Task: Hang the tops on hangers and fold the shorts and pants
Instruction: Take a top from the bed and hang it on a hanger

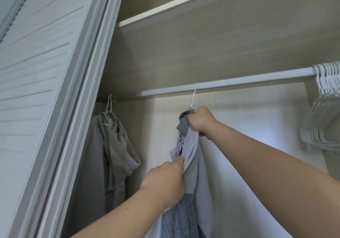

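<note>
A light grey-blue top with a darker grey collar (193,156) hangs on a thin white hanger (193,96) whose hook is over the closet rod (239,81). My right hand (200,122) grips the top at its collar, just under the hook. Lower down, my left hand (165,180) pinches the top's front fabric. A grey hooded top (114,145) hangs on a wire hanger at the rod's far left end.
A bunch of several empty white hangers (323,112) hangs at the rod's right end. A louvred sliding door (40,90) stands on the left. Above the rod runs a wooden shelf (184,2). The closet's pale back wall is behind the clothes.
</note>
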A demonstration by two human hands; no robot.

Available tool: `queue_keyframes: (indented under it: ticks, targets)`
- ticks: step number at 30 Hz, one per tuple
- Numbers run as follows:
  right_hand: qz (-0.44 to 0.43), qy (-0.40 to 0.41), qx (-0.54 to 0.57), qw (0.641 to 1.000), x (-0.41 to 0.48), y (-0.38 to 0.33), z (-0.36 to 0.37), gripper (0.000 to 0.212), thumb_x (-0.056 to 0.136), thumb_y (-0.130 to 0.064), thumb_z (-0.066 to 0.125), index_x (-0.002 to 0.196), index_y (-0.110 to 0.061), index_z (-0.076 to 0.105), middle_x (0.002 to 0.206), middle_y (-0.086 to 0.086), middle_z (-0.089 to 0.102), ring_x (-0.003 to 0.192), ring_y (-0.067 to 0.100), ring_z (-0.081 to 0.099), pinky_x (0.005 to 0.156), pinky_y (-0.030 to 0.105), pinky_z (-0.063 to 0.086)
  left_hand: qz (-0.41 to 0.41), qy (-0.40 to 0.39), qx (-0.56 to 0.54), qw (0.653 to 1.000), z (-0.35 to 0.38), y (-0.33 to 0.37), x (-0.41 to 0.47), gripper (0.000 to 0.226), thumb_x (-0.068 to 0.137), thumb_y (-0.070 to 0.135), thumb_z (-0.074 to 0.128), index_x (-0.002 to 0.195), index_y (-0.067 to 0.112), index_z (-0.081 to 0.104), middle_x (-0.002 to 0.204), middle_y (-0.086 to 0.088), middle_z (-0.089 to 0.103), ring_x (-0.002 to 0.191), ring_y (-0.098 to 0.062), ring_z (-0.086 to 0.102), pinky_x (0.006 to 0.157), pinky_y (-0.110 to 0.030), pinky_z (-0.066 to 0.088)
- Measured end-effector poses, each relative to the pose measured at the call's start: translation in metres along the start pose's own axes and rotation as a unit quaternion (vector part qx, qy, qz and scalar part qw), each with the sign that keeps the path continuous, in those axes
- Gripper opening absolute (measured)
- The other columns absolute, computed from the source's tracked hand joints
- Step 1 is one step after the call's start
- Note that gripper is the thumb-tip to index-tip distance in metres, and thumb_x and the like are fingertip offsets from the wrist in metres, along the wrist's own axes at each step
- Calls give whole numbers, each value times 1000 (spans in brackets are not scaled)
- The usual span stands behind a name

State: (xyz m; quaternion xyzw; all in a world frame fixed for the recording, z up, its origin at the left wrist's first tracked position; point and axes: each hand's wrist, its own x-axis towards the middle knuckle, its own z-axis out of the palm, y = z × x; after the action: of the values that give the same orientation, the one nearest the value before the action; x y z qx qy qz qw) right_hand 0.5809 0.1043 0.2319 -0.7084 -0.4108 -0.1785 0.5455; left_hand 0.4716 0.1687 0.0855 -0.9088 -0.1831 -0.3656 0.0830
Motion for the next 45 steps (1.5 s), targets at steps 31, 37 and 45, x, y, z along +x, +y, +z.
queue_keyframes:
  ticks: [31,37,45]
  targets:
    - [-169,-130,-40,976,-26,-24,128,15,96,-8,46,93,1,58,92,25,69,68,39,70,66,46,60,-146,-105,211,961,-45,-84,-53,31,92,16,48,123,18,46,90,2,47,81,-26,50,70,-36,42]
    - [-174,-138,-40,974,-8,-40,180,7,94,-5,52,95,-4,59,99,21,69,81,40,70,73,48,61,-170,-104,295,934,-43,-97,-51,37,93,8,54,128,9,45,88,-1,54,73,-25,52,54,-31,31]
    - [-110,-197,23,974,6,-26,224,28,99,-7,45,120,-8,63,109,20,67,77,40,72,66,49,63,-166,-98,362,912,-30,-110,-56,23,91,3,56,113,8,55,100,-7,69,93,-29,67,100,-43,38]
